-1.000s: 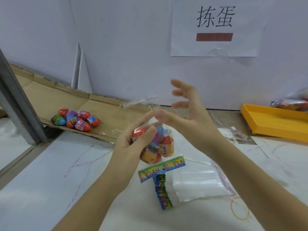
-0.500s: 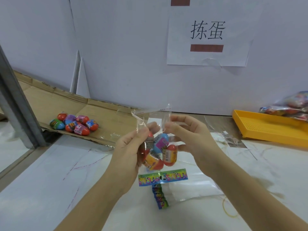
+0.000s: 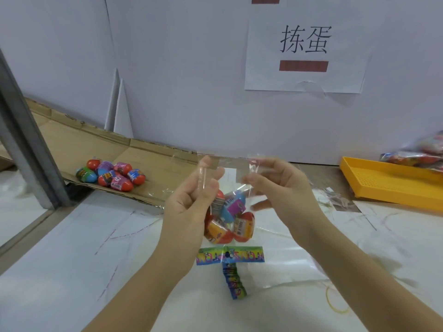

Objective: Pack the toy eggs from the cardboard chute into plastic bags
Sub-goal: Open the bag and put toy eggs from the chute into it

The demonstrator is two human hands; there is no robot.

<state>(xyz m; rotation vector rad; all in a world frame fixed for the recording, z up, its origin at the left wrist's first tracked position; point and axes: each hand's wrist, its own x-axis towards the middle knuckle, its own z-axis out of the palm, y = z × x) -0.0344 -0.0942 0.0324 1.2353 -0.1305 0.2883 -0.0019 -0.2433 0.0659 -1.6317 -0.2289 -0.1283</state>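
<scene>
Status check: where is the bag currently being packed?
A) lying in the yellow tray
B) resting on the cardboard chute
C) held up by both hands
C: the left hand and the right hand each pinch the top of the clear bag, which hangs between them with toy eggs inside.

Clear bag (image 3: pixel 229 165) holds eggs (image 3: pixel 236 208); loose eggs (image 3: pixel 112 176) on chute (image 3: pixel 167 173).
</scene>
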